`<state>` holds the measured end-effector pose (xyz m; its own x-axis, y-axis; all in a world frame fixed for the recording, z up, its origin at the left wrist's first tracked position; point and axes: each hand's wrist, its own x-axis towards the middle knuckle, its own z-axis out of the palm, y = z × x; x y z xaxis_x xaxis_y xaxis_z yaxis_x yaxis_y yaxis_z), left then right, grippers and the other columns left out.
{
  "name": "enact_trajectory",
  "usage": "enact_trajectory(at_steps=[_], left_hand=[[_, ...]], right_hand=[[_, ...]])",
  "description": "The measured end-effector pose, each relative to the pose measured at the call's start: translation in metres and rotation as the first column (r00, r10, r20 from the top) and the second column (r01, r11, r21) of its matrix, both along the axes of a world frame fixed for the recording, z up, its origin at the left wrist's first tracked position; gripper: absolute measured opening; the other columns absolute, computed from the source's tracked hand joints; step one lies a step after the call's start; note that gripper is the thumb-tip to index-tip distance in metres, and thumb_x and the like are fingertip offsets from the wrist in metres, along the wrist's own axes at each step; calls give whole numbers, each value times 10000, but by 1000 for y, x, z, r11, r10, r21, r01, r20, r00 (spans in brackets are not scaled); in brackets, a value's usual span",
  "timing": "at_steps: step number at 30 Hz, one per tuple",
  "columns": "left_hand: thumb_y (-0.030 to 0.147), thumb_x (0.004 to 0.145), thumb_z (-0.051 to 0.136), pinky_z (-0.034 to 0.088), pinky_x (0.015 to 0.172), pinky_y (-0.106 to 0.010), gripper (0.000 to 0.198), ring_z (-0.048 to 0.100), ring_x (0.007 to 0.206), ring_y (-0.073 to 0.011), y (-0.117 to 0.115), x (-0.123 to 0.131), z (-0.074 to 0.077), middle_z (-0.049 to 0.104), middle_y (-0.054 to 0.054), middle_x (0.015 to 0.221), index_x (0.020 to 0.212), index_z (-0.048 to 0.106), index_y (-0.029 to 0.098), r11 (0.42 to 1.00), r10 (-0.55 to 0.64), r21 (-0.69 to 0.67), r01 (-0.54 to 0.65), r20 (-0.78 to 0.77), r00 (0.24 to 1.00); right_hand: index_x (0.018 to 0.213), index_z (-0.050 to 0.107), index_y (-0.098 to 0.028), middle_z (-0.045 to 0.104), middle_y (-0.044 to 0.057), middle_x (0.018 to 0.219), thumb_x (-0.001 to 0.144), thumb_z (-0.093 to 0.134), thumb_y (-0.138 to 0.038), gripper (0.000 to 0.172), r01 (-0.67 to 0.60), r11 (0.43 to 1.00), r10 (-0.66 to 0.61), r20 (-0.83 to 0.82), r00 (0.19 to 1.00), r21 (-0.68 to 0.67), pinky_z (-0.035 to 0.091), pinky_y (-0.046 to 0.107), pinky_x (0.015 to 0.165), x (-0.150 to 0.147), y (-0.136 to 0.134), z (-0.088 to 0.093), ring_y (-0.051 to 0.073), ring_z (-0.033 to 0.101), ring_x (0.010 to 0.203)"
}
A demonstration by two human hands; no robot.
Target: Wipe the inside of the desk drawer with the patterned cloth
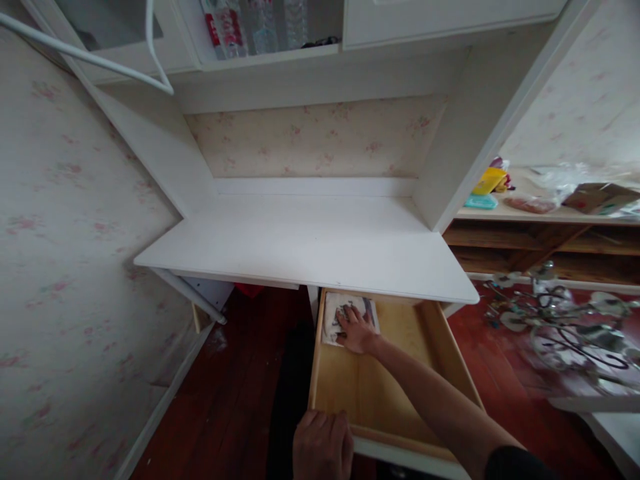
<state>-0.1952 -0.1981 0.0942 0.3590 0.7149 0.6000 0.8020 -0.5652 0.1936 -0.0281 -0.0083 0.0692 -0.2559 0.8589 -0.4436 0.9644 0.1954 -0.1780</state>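
A wooden drawer is pulled out from under a white desk top. At its back left lies a white printed paper packet. My right hand reaches into the drawer and rests flat on that packet, fingers spread. My left hand is curled over the drawer's front edge at its left end, gripping it.
Patterned wallpaper covers the wall on the left. Bottles stand on a shelf above the desk. To the right, a wooden shelf carries bags and boxes. A metal chandelier lies on the red wooden floor.
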Motion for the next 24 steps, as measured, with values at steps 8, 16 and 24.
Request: enact_trajectory(at_steps=[8, 16, 24], left_hand=[[141, 842, 475, 376, 631, -324, 155, 539, 565, -148, -6, -2, -10, 582, 8, 624, 929, 583, 210, 999, 14, -37, -14, -10, 1000], [146, 850, 460, 383, 653, -327, 153, 542, 571, -149, -12, 0, -14, 581, 10, 619, 912, 585, 208, 999, 38, -18, -38, 6, 999], [122, 825, 478, 347, 616, -321, 147, 511, 543, -139, -13, -4, -12, 562, 28, 601, 906, 573, 199, 1000, -20, 21, 20, -13, 1000]], right_hand=[[1532, 127, -299, 51, 110, 1606, 798, 624, -429, 896, -173, 978, 170, 34, 985, 116, 103, 627, 1093, 23, -21, -25, 343, 43, 1449], [1479, 313, -249, 507, 127, 1379, 895, 328, -35, 621, -273, 901, 244, 127, 961, 338, 457, 445, 904, 32, -20, -21, 274, 488, 1210], [1285, 541, -268, 654, 82, 1165, 968, 395, -160, 366, -486, 728, 511, 89, 855, 484, 437, 397, 882, 45, -25, -1, 231, 551, 1082]])
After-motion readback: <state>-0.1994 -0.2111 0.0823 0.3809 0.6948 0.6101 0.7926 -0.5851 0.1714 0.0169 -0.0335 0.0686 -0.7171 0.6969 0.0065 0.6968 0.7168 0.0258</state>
